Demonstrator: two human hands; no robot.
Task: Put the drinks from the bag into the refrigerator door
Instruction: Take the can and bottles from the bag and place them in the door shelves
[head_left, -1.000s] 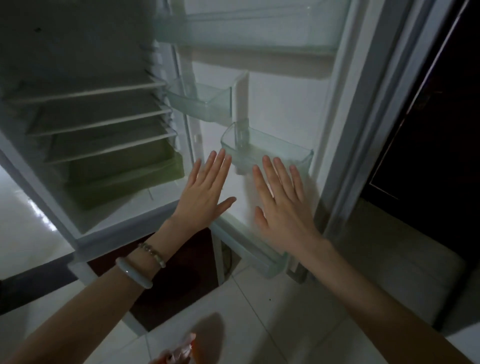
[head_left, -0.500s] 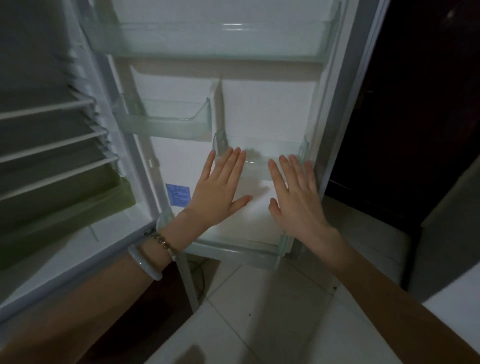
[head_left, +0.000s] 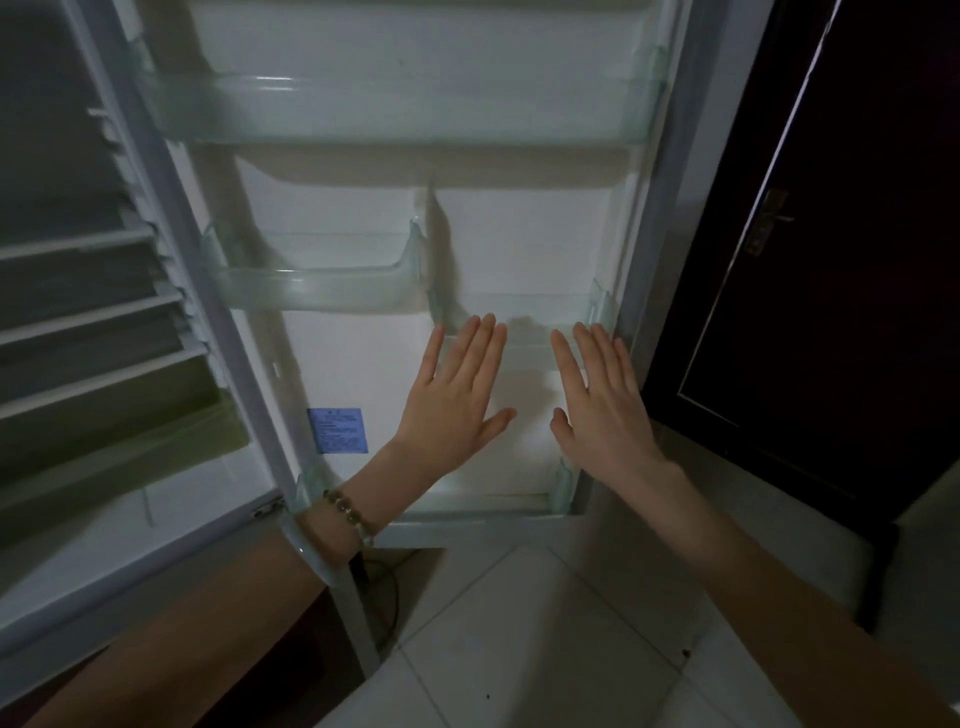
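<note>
Hands fill the middle of the head view, both flat and spread wide with fingers straight, holding nothing. The left hand (head_left: 452, 395) and the right hand (head_left: 602, 395) are raised palm-forward, thumbs turned toward each other, a clear gap between them. A beaded bracelet (head_left: 348, 512) and a pale bangle (head_left: 311, 551) sit on the left wrist.

Just beyond the fingertips of both hands is a clear door bin (head_left: 519, 343) on the open refrigerator door (head_left: 519, 234); its long axis runs sideways, across the line of both forearms. I cannot tell whether the fingers touch it. Further left of the left hand a second clear bin (head_left: 311, 288) sits a little higher, and a wide top bin (head_left: 405, 109) spans the door well above both hands. All three look empty. A blue label (head_left: 337, 430) is just left of the left wrist.

Neither the bag nor any drinks appear in this view, so no direction to them can be given. Judged from this, nothing is loaded yet; both hands must go back to the bag first. Both are about equally near the small bin.
</note>
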